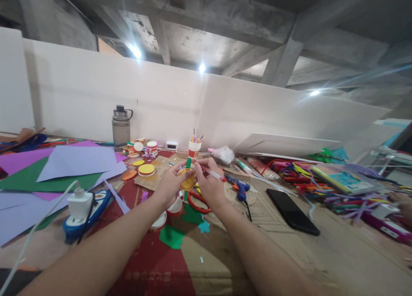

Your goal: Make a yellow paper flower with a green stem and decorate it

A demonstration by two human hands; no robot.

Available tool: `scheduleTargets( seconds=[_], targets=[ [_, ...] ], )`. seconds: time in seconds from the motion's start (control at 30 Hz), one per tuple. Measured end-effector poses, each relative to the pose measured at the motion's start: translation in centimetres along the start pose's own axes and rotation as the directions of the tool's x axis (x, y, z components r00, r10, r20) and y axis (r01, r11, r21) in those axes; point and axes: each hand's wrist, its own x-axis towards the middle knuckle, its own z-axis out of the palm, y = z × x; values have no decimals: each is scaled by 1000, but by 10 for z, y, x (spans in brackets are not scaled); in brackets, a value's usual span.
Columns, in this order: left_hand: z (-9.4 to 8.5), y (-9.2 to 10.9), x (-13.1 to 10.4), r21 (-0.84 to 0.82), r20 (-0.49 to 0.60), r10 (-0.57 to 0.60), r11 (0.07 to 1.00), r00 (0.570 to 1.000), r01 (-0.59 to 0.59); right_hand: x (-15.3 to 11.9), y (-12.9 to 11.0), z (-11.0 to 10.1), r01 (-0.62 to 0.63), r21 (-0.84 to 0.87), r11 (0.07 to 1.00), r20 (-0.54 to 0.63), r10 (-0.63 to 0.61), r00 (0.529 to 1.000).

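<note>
My left hand is closed on a round yellow paper disc with a green strip running up past its top edge. My right hand grips a pen with a clear barrel and a red end, close against the disc. The pen's tip is hidden by the fingers. Below the hands are white paper cups with red rims, a red ring, green paper scraps and a small blue flower shape.
On the right lie a blue glue gun, a black phone and colourful pipe cleaners. Coloured paper sheets and a blue power strip fill the left. Behind stand a grey bottle and a pen cup.
</note>
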Motion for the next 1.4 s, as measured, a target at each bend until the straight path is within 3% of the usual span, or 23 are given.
scheduleTargets(
  seconds=[1.4],
  targets=[
    [0, -2, -1, 15, -26, -1, 1000, 1000, 1, 0, -3, 0, 24, 7, 1000, 8, -24, 1000]
  ],
)
